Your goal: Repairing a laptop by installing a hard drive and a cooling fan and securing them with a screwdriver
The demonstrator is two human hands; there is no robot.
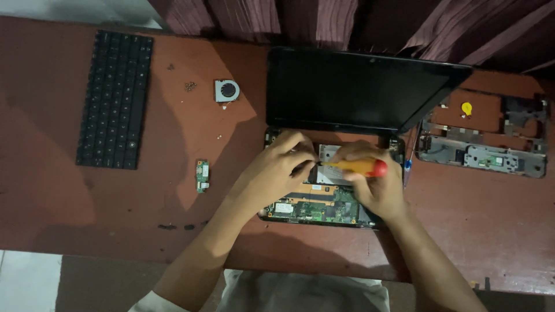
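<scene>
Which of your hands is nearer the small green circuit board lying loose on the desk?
Left. The left hand is just right of the circuit board; the right hand is farther right, holding the screwdriver.

Opened laptop sits mid tabletop, lid up at the back. Both hands are on it: left hand, right hand w/ screwdriver. Keyboard lies far left. Fan & small board lie btwn keyboard & laptop. Frame part lies right.

Bare forearms, white short sleeve at left shoulder
</scene>
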